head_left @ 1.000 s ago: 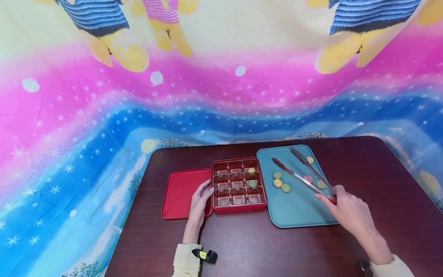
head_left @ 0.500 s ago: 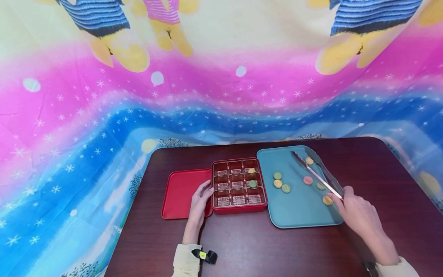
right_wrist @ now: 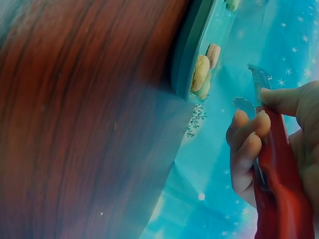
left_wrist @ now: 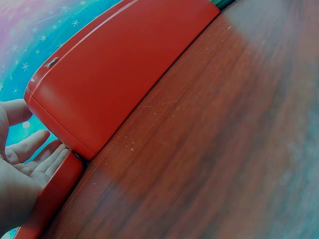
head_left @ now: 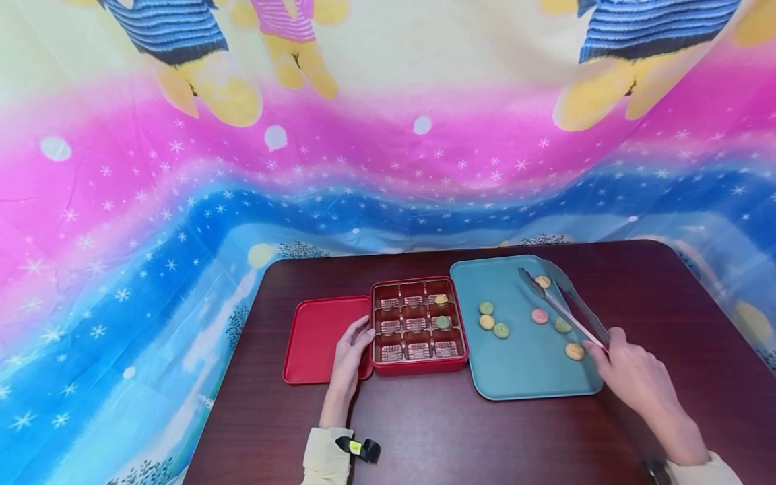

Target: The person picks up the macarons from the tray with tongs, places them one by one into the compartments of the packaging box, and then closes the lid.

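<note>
Gripping tongs in our right hand, left hand relaxed against the box, we could, pinching off-centre, flick the macaron at the tray's far right corner overboard.

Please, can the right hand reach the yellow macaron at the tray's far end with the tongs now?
Probably yes: the right hand holds the tongs spread, their arms flank the yellow macaron in the head view, and nothing appears to cover it.
</note>
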`<state>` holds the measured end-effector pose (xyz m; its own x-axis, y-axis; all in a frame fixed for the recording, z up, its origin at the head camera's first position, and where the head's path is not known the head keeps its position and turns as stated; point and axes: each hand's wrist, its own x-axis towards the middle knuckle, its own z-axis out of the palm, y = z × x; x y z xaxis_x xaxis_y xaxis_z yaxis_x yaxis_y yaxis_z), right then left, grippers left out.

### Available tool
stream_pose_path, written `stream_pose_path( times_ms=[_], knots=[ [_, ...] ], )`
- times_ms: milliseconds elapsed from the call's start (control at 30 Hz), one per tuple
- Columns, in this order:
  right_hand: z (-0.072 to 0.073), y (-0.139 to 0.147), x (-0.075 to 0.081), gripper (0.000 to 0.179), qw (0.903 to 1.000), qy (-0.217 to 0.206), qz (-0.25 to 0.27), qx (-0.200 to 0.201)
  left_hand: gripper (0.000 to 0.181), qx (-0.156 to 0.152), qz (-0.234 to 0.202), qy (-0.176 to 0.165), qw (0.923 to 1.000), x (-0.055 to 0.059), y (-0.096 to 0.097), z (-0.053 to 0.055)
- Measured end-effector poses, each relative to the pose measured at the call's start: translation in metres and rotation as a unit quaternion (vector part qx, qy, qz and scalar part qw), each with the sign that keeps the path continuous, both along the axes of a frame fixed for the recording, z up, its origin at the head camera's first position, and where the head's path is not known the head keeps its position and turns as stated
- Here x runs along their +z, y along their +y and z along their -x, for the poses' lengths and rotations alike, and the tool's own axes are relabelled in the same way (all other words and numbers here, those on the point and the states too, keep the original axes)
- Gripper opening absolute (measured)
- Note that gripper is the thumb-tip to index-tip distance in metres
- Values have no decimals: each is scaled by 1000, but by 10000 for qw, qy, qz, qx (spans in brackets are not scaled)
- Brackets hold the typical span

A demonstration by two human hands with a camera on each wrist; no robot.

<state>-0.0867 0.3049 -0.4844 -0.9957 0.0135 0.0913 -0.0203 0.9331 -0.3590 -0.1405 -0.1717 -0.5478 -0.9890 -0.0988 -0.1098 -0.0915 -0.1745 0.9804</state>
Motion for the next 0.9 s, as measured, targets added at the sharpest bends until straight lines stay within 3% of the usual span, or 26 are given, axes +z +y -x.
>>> stream_pose_path(
  times_ms=[900],
  knots=[
    [3,6,-6,40,9999,-133,25,28,49,7,-62,77,10000,-3,0,1]
  ],
)
